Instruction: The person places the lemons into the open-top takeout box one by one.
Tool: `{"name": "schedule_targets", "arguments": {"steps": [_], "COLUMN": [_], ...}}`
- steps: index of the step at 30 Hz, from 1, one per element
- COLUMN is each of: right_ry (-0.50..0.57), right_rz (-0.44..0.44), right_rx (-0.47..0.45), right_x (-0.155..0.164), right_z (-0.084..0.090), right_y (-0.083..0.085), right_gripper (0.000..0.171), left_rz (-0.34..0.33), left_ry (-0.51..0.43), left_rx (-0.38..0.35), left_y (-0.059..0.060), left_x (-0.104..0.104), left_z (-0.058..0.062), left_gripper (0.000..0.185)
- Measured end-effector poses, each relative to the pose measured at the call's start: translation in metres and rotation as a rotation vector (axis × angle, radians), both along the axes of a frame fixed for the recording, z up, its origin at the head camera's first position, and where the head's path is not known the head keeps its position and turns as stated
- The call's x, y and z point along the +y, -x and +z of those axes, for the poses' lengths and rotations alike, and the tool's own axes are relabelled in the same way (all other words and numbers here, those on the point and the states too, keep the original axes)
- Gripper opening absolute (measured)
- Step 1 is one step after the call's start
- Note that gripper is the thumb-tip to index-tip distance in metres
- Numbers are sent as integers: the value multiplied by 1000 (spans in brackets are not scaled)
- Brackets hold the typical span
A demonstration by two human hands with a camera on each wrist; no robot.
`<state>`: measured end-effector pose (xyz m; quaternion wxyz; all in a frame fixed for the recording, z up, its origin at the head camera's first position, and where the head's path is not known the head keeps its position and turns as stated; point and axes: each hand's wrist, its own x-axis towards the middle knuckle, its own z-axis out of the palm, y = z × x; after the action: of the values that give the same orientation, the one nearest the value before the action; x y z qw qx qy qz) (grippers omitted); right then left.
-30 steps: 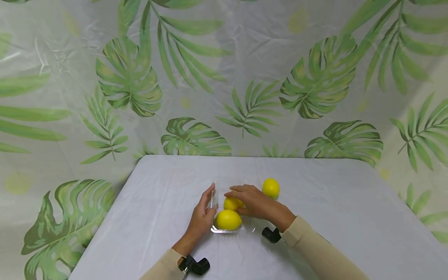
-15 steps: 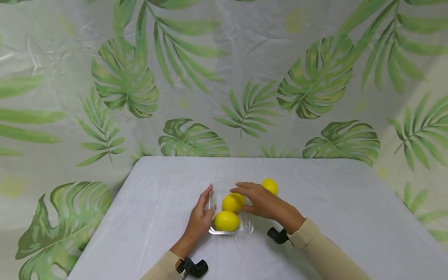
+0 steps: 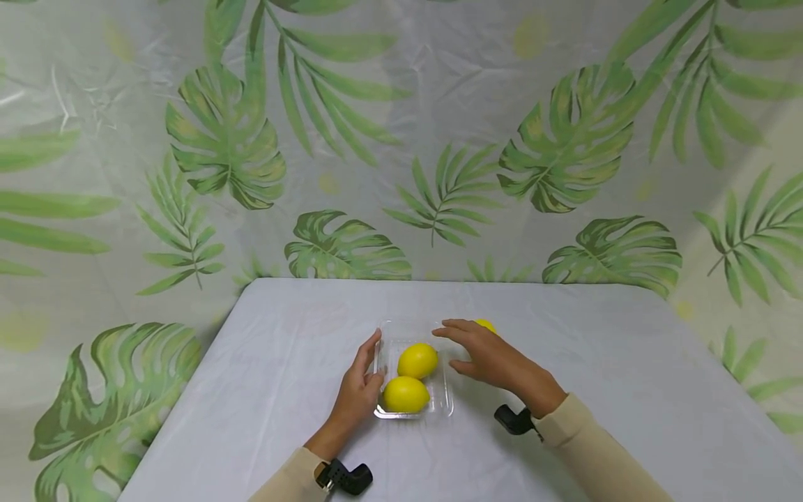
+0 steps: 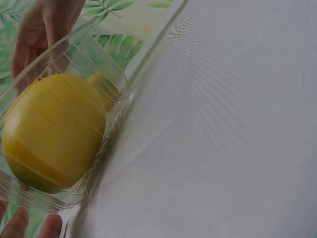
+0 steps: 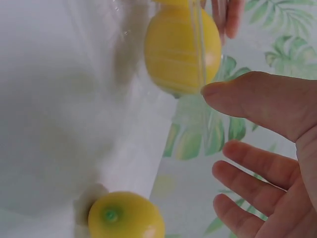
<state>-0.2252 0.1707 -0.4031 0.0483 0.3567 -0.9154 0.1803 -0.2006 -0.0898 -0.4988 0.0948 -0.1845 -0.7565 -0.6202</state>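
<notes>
Two yellow lemons, a nearer lemon (image 3: 406, 395) and a farther lemon (image 3: 417, 360), lie in a clear plastic container (image 3: 447, 401) on the table. My left hand (image 3: 356, 394) rests along the container's left side, its fingers extended; in the left wrist view, fingertips (image 4: 49, 227) show beside the wall. Just right of the container, my right hand (image 3: 489, 355) hovers with spread fingers and holds nothing. A third lemon (image 3: 486, 325) lies beyond it, mostly hidden by that hand in the head view. The right wrist view shows this lemon (image 5: 126, 215) outside the container.
A white cloth covers the table (image 3: 301, 328). Behind it hangs a leaf-patterned sheet (image 3: 439, 139). Each wrist carries a black camera, the left camera (image 3: 351, 478) and the right camera (image 3: 514, 420).
My right hand has let go of the farther lemon in the container and drawn back to the right, now covering most of the third lemon. The left hand keeps its place.
</notes>
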Motion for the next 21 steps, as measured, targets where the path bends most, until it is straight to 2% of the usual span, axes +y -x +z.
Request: {"name": "schedule_targets", "arguments": {"steps": [14, 18, 21], "right_ry": [31, 31, 39], "right_rz": [-73, -89, -90], "right_rx": [9, 6, 9], "right_x": [20, 25, 29], "right_z": [-9, -10, -12], "right_y": [7, 13, 17], "right_gripper": [54, 54, 54], "left_rz": [2, -2, 4], "left_ry": [-9, -3, 1], "left_rx": [-23, -25, -17], "left_y": [-3, -11, -10], "left_x": [1, 2, 2], "left_z": [0, 18, 17], "left_gripper": [62, 61, 61]}}
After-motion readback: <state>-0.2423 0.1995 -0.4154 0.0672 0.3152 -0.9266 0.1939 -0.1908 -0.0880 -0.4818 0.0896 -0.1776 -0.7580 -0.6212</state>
